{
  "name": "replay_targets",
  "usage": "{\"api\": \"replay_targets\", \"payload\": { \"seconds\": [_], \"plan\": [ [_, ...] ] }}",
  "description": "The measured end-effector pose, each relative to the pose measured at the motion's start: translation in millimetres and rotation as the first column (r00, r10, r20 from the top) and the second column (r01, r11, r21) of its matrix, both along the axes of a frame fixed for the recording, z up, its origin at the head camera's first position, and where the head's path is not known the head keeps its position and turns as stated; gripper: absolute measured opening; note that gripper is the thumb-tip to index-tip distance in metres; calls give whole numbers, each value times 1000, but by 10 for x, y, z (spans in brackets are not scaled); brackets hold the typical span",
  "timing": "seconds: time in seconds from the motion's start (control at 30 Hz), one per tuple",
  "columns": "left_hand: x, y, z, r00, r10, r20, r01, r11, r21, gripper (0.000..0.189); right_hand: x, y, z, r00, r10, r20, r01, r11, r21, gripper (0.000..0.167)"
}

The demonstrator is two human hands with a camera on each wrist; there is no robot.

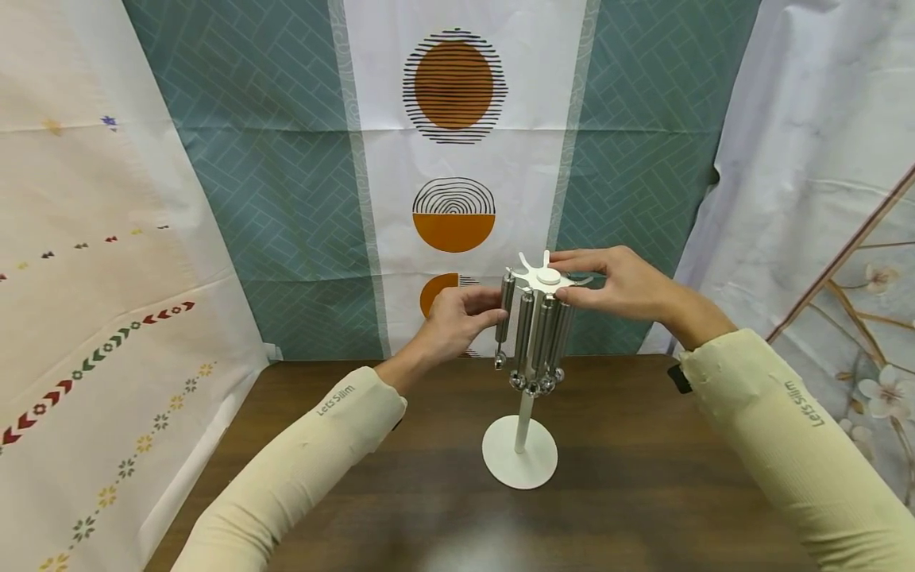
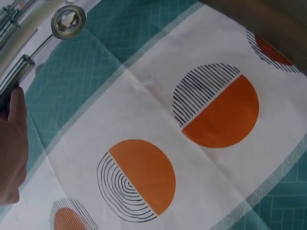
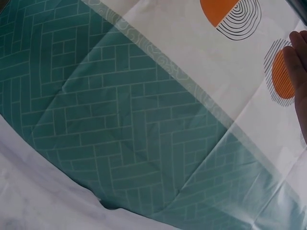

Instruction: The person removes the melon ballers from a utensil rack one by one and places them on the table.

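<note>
A white utensil stand (image 1: pixel 548 276) rises from a round base, with curved hooks spread around its top. Several metal spoons (image 1: pixel 545 334) with thick silver handles and round bowls hang from it, bowls down. On the stand's left side, my left hand (image 1: pixel 457 314) pinches one spoon (image 1: pixel 507 306) by its handle, its top level with the hooks. The left wrist view shows that spoon's round bowl (image 2: pixel 68 22) past the fingertips. My right hand (image 1: pixel 618 282) grips the stand's top from the right, thumb in front and fingers behind. Only its fingers (image 3: pixel 298 62) show in the right wrist view.
The stand's round base (image 1: pixel 500 465) rests on a dark wooden table (image 1: pixel 343 492). Behind it hangs a green and white patterned cloth (image 1: pixel 279 159). Floral-printed cloths hang at the left (image 1: pixel 79 318) and right (image 1: pixel 808 199).
</note>
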State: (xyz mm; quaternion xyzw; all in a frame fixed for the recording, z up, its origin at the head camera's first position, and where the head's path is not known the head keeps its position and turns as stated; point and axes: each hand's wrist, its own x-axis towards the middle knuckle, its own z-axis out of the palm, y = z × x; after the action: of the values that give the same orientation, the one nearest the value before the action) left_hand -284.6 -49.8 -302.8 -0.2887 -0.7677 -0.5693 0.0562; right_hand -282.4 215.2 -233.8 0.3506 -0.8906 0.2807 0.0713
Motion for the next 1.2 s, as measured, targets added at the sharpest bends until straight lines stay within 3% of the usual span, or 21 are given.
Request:
{"api": "replay_targets", "payload": {
  "seconds": [0.13, 0.3, 0.57, 0.8, 0.97, 1.2],
  "plan": [
    [17, -64, 25, 999, 49, -17, -50, 998, -32, 28, -3, -5, 2, 1000, 2, -9, -2, 1000, 4, 42],
    [35, -120, 23, 996, 93, 7, -93, 994, -50, 28, -1, 0, 3, 1000, 2, -13, -2, 1000, 3, 42],
    [46, -155, -75, 990, 136, 21, -135, 989, -63, 29, 15, -7, 6, 1000, 3, -13, -3, 1000, 5, 43],
    [52, -206, -234, 978, 200, 58, -200, 980, 0, 26, 4, -7, 0, 998, 13, -59, -12, 1000, 21, 43],
    [46, -228, -383, 970, 214, 117, -220, 974, 45, 26, 10, 0, -6, 997, 13, -73, -12, 1000, 14, 41],
    [30, -256, -576, 950, 259, 175, -269, 962, 37, 28, -10, -6, 0, 994, 17, -104, -17, 1000, 2, 39]
  ]
}}
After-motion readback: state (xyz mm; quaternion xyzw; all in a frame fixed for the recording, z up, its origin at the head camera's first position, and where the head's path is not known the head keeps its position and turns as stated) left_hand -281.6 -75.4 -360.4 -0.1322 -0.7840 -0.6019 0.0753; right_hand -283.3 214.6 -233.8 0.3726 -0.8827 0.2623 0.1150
